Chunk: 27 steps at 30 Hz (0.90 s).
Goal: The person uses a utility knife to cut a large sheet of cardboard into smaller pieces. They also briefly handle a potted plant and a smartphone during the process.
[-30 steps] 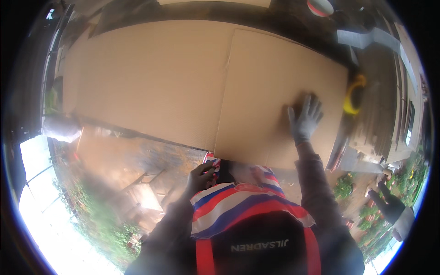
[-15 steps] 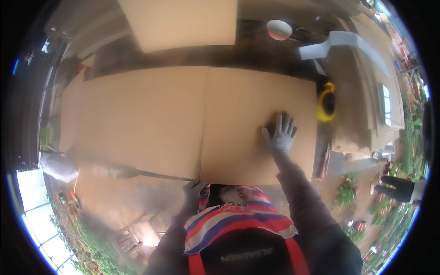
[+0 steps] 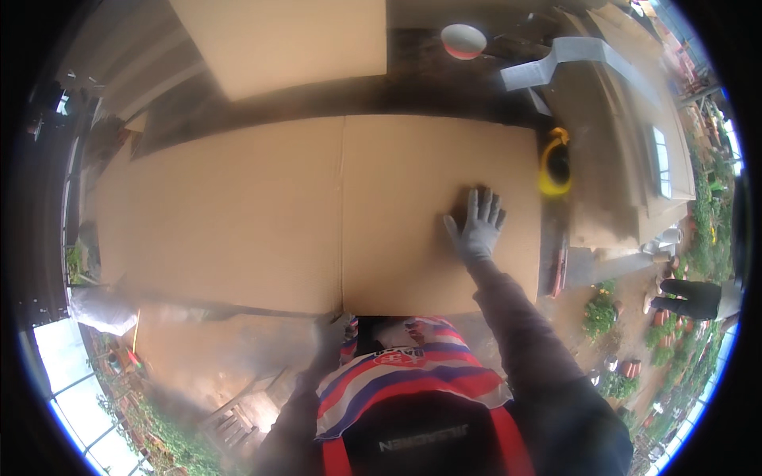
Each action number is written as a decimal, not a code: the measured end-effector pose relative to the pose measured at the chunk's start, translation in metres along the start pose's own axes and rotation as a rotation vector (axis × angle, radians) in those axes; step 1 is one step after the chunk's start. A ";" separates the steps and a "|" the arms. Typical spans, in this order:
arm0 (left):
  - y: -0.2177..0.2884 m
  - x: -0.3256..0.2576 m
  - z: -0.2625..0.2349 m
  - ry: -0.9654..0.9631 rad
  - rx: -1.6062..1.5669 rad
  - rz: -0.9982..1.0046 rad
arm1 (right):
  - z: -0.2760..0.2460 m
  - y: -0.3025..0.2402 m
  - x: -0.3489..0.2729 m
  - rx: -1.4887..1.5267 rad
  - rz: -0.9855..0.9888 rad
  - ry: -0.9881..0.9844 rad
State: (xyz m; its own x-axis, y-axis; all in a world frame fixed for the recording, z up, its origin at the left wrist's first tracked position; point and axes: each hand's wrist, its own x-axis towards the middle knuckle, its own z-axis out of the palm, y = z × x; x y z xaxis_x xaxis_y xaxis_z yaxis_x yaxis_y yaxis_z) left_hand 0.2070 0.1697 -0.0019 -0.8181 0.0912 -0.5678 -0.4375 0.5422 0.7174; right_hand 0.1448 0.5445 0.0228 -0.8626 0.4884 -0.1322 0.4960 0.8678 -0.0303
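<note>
A large flat sheet of brown cardboard [image 3: 262,214] with a crease down its middle lies across the work surface in front of me. My right hand [image 3: 476,226], in a grey glove, rests flat on the cardboard's right half with fingers spread. My left hand [image 3: 329,337] is blurred at the cardboard's near edge, just left of the crease; its fingers appear to hold that edge, though I cannot see the grip clearly.
A yellow roll of tape [image 3: 553,163] lies just past the cardboard's right edge. Another cardboard sheet [image 3: 286,40] sits at the far side, near a white bowl [image 3: 464,40]. Potted plants [image 3: 603,317] and another person [image 3: 694,297] stand lower right.
The cardboard has levelled out and sits lower and more square in view. My right hand stayed pressed flat on its right half. The far sheet and bowl came into sight.
</note>
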 end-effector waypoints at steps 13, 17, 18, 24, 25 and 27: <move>0.205 0.291 -0.025 0.317 -0.189 0.532 | 0.034 0.002 0.001 0.008 -0.014 0.210; 0.237 0.351 -0.003 0.384 0.127 0.488 | 0.042 0.008 0.001 0.008 -0.026 0.220; 0.239 0.354 0.003 0.442 0.137 0.485 | 0.041 0.009 0.001 -0.002 -0.002 0.192; 0.257 0.350 0.011 0.477 0.299 0.386 | 0.032 0.009 0.000 0.027 -0.005 0.153; 0.262 0.351 0.008 0.481 0.373 0.383 | 0.031 0.009 0.001 0.030 0.002 0.137; 0.268 0.352 0.004 0.445 0.436 0.351 | 0.031 0.010 0.001 0.025 -0.010 0.162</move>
State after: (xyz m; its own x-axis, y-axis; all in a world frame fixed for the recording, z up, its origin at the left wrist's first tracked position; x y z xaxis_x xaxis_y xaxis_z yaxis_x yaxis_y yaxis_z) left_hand -0.1962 0.3507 -0.0113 -0.9986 0.0225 -0.0484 -0.0077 0.8366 0.5477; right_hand 0.1516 0.5505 -0.0085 -0.8714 0.4897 0.0293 0.4877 0.8712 -0.0557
